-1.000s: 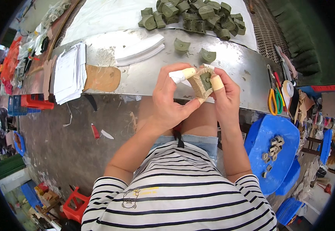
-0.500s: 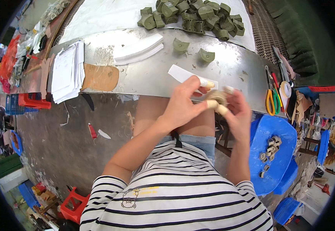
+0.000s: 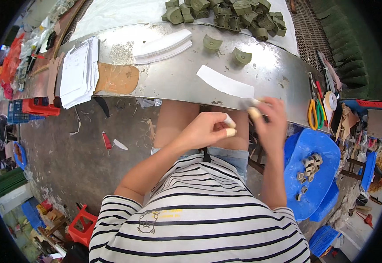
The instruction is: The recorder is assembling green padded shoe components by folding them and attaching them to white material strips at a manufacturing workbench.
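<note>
**Above the surface's near edge, a small grey piece sits at the right fingertips**

Close to the right end of a lone white strip (image 3: 225, 82), the small grey piece (image 3: 246, 104) shows over the near edge of the metal surface (image 3: 173, 85). It is probably light and rather firm, easy to carry in a fingertip pinch on opposite sides; how slippery or fragile it is, I cannot tell. Motion smears it to a dull grey smudge, its outline and any markings lost.

The right hand (image 3: 271, 117), pale covers on its fingertips, appears to be pinching the piece, though blur hides the exact contact. The left hand (image 3: 208, 128) is short of the near edge, above the lap, fingers loosely curled, with nothing visible in its grasp.

The strip lies flat and slightly curved; it looks thin and bendable, best lifted by one end. Toward the far edge sit two green curved pieces (image 3: 212, 43) (image 3: 242, 56), with a stack of white strips (image 3: 164, 47) to their left. Beyond that edge is a heap of green pieces (image 3: 230, 15) on white cloth (image 3: 121, 15).

Along the near edge, leftward, lie a brown sheet (image 3: 117, 79) and white papers (image 3: 79, 72). By the right near corner are yellow-handled scissors (image 3: 312, 115); below, a blue tub (image 3: 322, 144) holds small pieces.
</note>
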Available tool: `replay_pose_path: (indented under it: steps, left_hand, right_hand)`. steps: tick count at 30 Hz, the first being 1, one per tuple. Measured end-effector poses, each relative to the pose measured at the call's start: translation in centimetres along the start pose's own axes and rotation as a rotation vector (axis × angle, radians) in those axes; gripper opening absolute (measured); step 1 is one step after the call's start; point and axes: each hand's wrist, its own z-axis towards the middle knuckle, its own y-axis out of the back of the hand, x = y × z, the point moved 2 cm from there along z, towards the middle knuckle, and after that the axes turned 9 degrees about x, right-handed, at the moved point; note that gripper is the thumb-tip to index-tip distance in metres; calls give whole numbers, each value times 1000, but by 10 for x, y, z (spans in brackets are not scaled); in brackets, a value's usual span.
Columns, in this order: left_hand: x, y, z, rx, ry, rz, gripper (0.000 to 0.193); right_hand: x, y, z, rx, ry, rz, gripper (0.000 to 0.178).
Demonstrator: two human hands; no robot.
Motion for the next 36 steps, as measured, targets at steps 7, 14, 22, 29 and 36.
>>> replay_pose_path:
  steps: [7,14,22,29,36]
  left_hand:
    - [40,-1,-12,-142,162,-1001,39]
    - [12,3,-23,-466,-97,-574,29]
    - [-31,46,-23,-571,-407,-880,26]
    - [-50,35,-12,-426,-444,-996,27]
    - [-77,20,-14,-345,-472,-1077,33]
  right_hand:
    - [31,-43,8,167,278,-119,27]
    - [-14,-27,58,-201,-36,83,29]
    - [-12,-49,97,-112,-109,177,37]
    - [-7,5,55,-355,-116,729,51]
    - [64,27,22,-283,221,857,49]
